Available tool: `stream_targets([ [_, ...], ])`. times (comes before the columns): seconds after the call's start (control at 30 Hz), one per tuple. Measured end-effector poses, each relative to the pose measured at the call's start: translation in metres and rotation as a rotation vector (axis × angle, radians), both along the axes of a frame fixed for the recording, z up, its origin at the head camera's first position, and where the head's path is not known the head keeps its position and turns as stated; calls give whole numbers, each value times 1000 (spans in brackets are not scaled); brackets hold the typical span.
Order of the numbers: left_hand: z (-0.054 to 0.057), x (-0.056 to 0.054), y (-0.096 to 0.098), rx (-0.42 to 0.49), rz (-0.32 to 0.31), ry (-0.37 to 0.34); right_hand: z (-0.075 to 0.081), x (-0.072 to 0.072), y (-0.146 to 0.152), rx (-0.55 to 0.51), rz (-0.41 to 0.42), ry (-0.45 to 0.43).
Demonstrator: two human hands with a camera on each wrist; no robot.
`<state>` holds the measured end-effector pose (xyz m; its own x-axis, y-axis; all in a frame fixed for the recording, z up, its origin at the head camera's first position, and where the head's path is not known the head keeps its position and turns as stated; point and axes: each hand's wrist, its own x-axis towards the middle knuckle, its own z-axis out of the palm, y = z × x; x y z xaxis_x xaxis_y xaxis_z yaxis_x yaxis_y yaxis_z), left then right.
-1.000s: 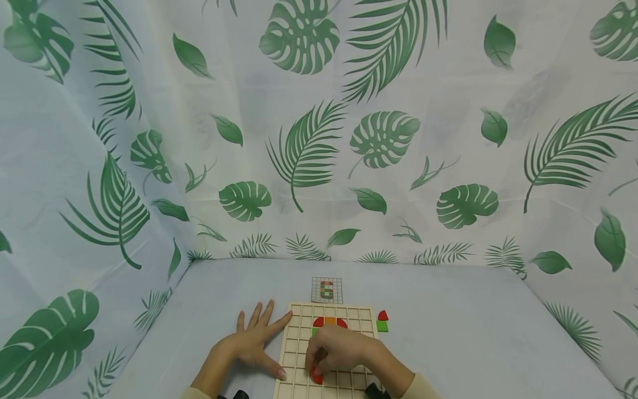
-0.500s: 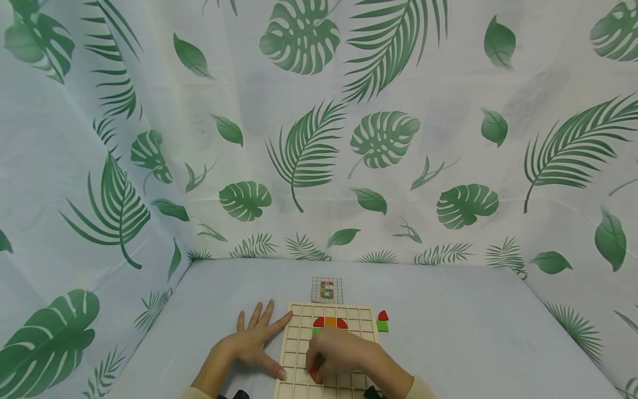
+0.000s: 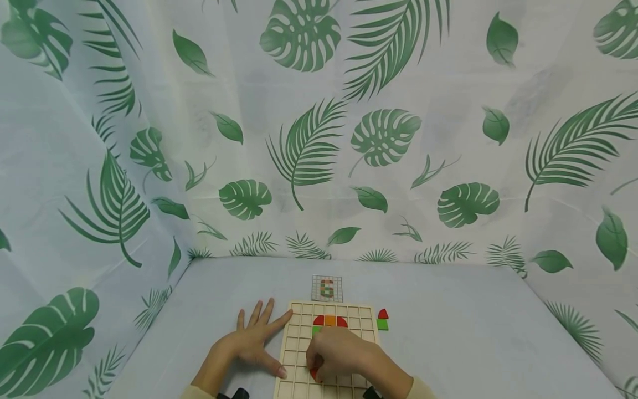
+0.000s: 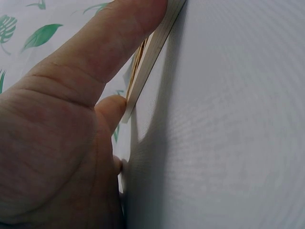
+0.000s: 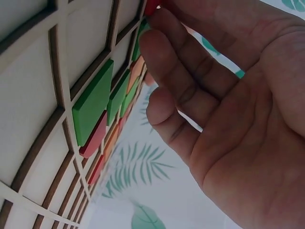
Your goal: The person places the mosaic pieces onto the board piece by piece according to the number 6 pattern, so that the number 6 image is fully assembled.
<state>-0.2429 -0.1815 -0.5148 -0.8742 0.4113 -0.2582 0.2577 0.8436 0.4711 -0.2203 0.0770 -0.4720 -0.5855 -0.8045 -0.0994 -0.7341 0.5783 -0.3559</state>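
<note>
A wooden grid board [image 3: 293, 375] lies flat in front of me. My left hand [image 3: 251, 342] is spread at its left side, with thumb and index finger touching the edge; the left wrist view shows the thumb [image 4: 112, 38] across the board's side. My right hand [image 3: 341, 350] is over the middle of the board, its fingertips pinching a red quarter-round tile [image 3: 314, 375], partly hidden by the fingers. Beyond the knuckles sit two red quarter-round tiles with an orange square [image 3: 330, 320] between them, and part of a green tile [image 3: 316, 330]. The right wrist view shows a green tile [image 5: 93, 105] in a cell.
A small gridded card [image 3: 327, 288] with a coloured figure like a 6 lies behind the board. Right of the board, a loose red quarter-round tile [image 3: 382, 314] and a green square tile [image 3: 382, 325] lie on the pale tabletop [image 3: 473, 332]. Leaf-patterned cloth surrounds the table.
My right hand has turned slightly over the red quarter-round tile, covering more of it. The left hand stays where it was.
</note>
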Motion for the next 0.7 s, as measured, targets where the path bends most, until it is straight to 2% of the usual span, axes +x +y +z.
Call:
stream_targets([
  [0.33,0,-1,-1,9,-9,5,0,3,-2,33,-20,82],
  [0.43,0,-1,-1,14,-15,7,2,2,1,13,-18,44],
  [0.53,0,-1,-2,15,-16,6,4,-3,9,-50,-28,-13],
  [0.7,-1,-1,-1,7,-18,3,10,-15,30,-176,-94,-60],
])
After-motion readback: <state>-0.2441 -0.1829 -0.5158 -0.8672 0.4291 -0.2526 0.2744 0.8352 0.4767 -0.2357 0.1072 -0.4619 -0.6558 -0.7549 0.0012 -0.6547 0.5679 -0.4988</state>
